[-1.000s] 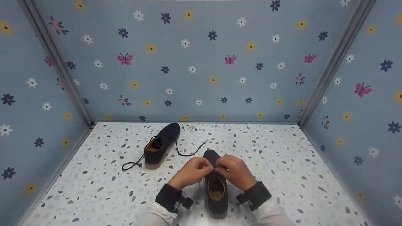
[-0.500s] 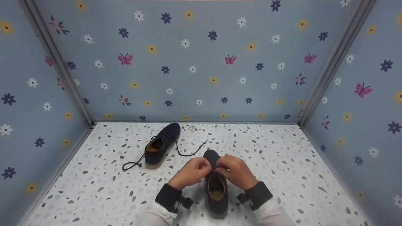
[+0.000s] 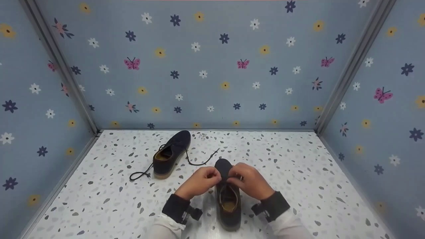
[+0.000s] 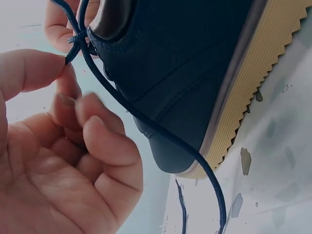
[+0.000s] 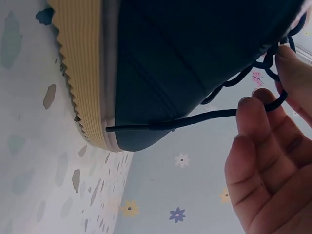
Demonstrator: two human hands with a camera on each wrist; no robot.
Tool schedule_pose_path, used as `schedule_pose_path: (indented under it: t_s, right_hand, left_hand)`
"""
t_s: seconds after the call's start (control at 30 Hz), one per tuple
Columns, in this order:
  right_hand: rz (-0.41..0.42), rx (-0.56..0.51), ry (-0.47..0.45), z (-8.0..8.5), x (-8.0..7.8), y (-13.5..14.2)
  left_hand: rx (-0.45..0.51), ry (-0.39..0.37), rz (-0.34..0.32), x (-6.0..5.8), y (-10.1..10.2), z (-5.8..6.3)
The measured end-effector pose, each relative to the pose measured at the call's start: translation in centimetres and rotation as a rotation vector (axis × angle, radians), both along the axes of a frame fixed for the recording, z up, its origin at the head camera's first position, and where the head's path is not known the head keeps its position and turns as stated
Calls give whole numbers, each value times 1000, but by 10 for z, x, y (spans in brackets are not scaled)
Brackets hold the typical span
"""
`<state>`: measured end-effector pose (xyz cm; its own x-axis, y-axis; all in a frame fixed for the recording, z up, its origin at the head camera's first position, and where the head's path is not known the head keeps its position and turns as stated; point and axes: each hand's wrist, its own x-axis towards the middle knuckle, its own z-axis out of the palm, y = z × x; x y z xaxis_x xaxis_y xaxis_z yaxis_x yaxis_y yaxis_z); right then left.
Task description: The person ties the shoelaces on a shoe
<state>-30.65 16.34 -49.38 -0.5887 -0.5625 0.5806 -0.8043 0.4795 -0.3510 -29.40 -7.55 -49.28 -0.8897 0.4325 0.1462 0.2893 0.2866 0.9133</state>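
Nearest, the dark shoe [image 3: 229, 219] sits upright between the wrists, heel toward the person and toe beyond the fingertips, a placement that seems to give both hands equal reach to its lacing. The left hand [image 3: 200, 182] and right hand [image 3: 251, 181] stand slightly apart, facing each other over the front of the shoe's opening. Each pinches the lace [image 4: 168, 136] between thumb and fingertip, one to a side, probably for fine control where the strands cross; a slack length trails past each hand. Farther off, ahead and left of the hands, a second shoe [image 3: 178, 143] stands upright on the tabletop [image 3: 285, 159], its loose lace [image 3: 199, 164] spread to both sides, likely placed there for working room. Beyond rises the flowered wall [image 3: 212, 58].
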Motion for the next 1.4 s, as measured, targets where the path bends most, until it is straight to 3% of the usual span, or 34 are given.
schedule_pose_path:
  t_s: [0.3, 0.47, 0.77, 0.97, 1.2, 1.4]
  right_hand:
    - [10, 5, -8, 3, 2, 11]
    - [104, 17, 53, 11, 6, 17]
    - [303, 177, 74, 24, 24, 14]
    - [288, 280, 98, 26, 32, 6]
    - [287, 448, 195, 31, 33, -1]
    - [308, 422, 241, 31, 32, -6]
  left_hand:
    - [21, -27, 14, -1, 0, -3]
    - [26, -35, 2, -4, -1, -5]
    - [34, -63, -16, -2, -1, -6]
    - [32, -65, -15, -2, -1, -9]
    - [33, -38, 0, -4, -1, -9]
    - [39, -26, 6, -4, -1, -9]
